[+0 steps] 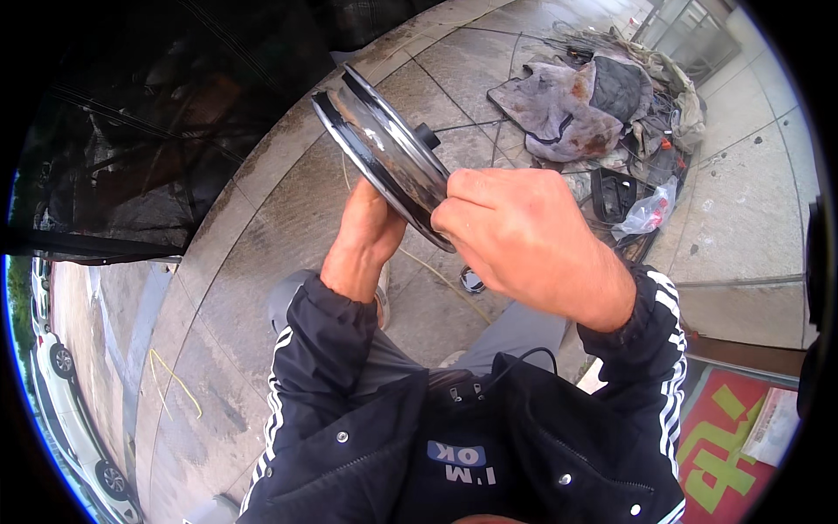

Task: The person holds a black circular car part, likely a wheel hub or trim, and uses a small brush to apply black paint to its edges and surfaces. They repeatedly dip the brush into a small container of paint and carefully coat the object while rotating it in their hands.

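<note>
A metal wheel rim (377, 138) with a dark, worn channel and shiny edges is held up tilted in front of me. A black hub end (427, 135) sticks out from its far right side. My left hand (374, 225) is closed under the rim and supports it from below, its fingers mostly hidden behind the metal. At the rim's lower right end my right hand (528, 231) is closed, with its curled fingers against the edge and channel. Its fingertips are partly hidden, so any small thing between them cannot be made out.
Stained cloth (567, 109) lies heaped at the far right, beside a black tray (613, 194) and a clear plastic bag (650, 210). A round dark-and-silver object (471, 279) rests on the paved floor by my knee. A red board (729, 437) is at the right; a dark structure (157, 122) fills the upper left.
</note>
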